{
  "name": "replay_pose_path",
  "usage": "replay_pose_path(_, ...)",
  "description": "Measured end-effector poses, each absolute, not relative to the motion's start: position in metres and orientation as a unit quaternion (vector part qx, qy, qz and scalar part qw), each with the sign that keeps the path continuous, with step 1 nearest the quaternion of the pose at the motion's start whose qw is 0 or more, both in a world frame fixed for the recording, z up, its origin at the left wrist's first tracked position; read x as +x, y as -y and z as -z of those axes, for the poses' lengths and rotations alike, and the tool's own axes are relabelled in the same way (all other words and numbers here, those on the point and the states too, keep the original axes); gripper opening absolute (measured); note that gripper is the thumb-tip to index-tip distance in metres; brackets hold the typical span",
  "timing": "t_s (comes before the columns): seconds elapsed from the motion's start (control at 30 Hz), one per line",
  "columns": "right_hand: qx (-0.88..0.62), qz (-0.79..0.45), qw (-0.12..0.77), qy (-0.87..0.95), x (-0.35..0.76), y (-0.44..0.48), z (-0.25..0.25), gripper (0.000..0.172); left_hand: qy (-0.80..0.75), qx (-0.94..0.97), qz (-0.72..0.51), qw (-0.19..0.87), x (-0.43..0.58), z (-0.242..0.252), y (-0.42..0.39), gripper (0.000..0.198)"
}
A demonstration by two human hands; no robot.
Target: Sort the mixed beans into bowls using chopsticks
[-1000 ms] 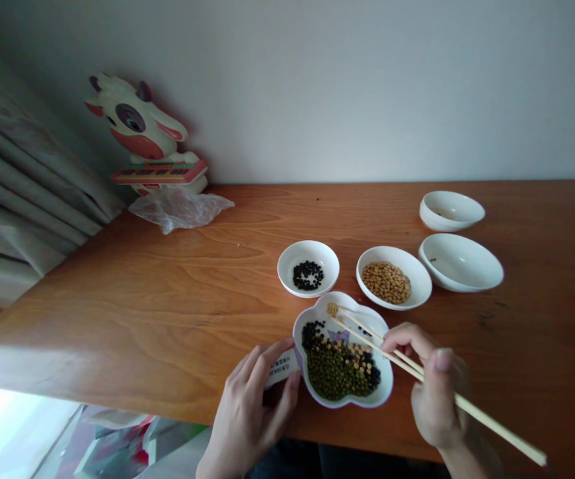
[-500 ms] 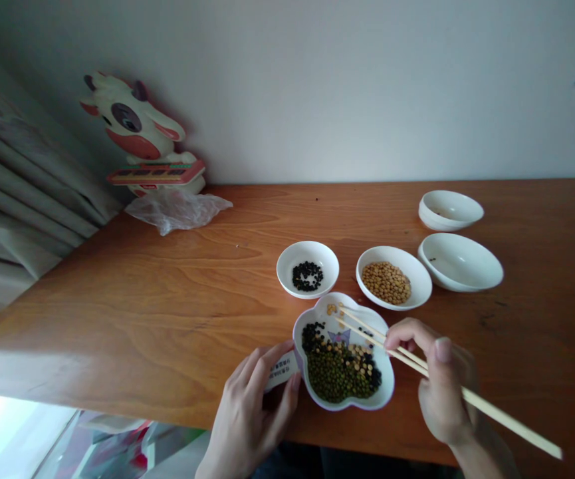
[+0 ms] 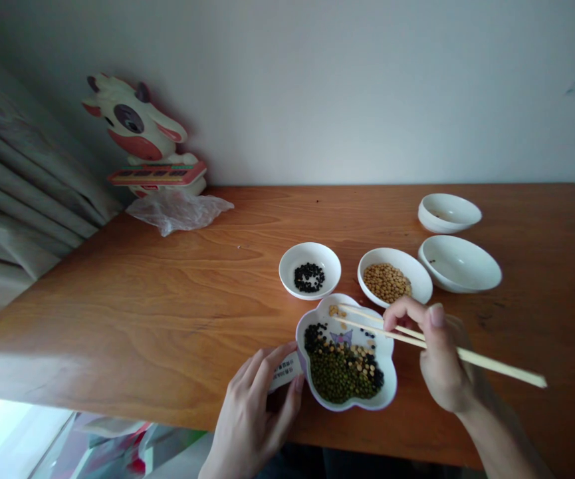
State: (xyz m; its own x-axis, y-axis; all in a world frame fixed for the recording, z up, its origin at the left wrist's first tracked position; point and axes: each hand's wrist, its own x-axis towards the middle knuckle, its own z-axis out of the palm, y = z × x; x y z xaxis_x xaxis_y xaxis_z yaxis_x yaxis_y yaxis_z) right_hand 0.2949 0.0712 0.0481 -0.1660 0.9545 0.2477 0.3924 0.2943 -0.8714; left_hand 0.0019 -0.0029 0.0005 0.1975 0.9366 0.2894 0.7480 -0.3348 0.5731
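Here in the head view, the right hand (image 3: 441, 359) grasps a pair of chopsticks (image 3: 501, 368), thumb on top, forefinger curled, thick ends pointing out to the right. The tips reach over a cloud-shaped dish (image 3: 385, 349) near the table's front edge, and they stand slightly apart, right at a little cluster of yellow beans (image 3: 336, 311) by the far rim! Below that, green beans (image 3: 340, 380) fill the near side, with black beans (image 3: 313, 339) and more yellow ones mixed along the heap. Over on the left side, the left hand (image 3: 254, 402) has its fingers bent, thumb and forefinger around a white label (image 3: 287, 369) at the dish's edge; whether they pinch it or merely brace the dish, I can't tell from here. Just beyond sit a white bowl (image 3: 307, 253) of black beans and, to its right, a bowl (image 3: 381, 255) of yellow beans. Another white bowl (image 3: 464, 263) stands beside that, a fourth bowl (image 3: 454, 211) behind it, all on the brown wooden table (image 3: 192, 299).
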Motion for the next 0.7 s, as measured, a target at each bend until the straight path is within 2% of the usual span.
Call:
replay_pose_path(0.23,-0.485,-0.352,0.406,0.690,0.294,-0.094,-0.062,0.073,-0.551,0.761,-0.306,0.154,0.002,-0.001,0.003,0.038)
replay_pose_path(0.37,-0.476,-0.349,0.411,0.695,0.293,-0.102,-0.066,0.067,-0.549,0.761,-0.311,0.150,0.002,-0.002,0.002,0.038)
replay_pose_path(0.5,-0.474,-0.337,0.432,0.690,0.291,-0.104,-0.061,0.062,-0.545,0.763,-0.313,0.150,0.003,-0.003,0.001,0.038)
replay_pose_path(0.7,-0.476,-0.324,0.472,0.668,0.294,-0.097,-0.045,0.064,-0.546,0.762,-0.315,0.150,0.003,-0.004,0.001,0.038)
